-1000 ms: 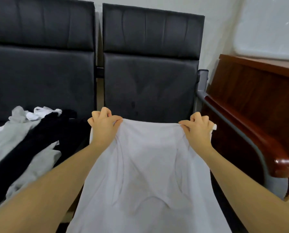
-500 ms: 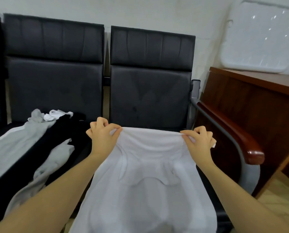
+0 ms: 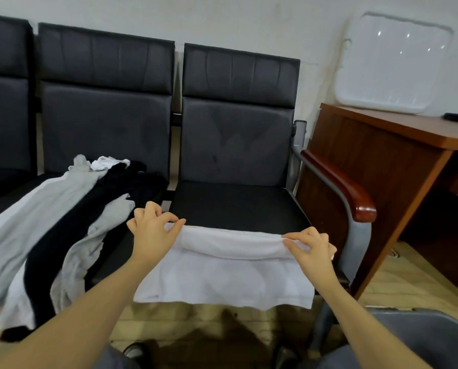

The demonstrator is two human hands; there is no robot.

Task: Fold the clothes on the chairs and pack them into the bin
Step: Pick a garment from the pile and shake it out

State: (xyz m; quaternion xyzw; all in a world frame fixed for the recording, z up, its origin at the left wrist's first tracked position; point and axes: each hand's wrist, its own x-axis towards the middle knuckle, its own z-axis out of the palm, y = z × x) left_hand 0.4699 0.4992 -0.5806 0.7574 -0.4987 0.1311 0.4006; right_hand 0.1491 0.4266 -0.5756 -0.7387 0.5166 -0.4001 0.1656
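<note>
Garment: white cloth (image 3: 222, 278) lies over the front edge of the right-hand chair seat (image 3: 235, 206), its near hem hanging off.
Left hand (image 3: 153, 230): thumb and fingertips pinch the fold's left corner.
Right hand (image 3: 313, 249): pinches the right corner likewise.
Handling: judged light, limp and prone to sagging between grips; hold at both corners of the fold.
Awaiting folding: grey, black and white clothes (image 3: 63, 222) heaped on the neighbouring seat.
Bin: grey rim (image 3: 419, 326) at lower right is possibly it; contents cannot be seen.

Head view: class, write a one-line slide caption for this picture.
Both hands, left and right, pinch a white shirt's folded edge over a black chair seat.
</note>
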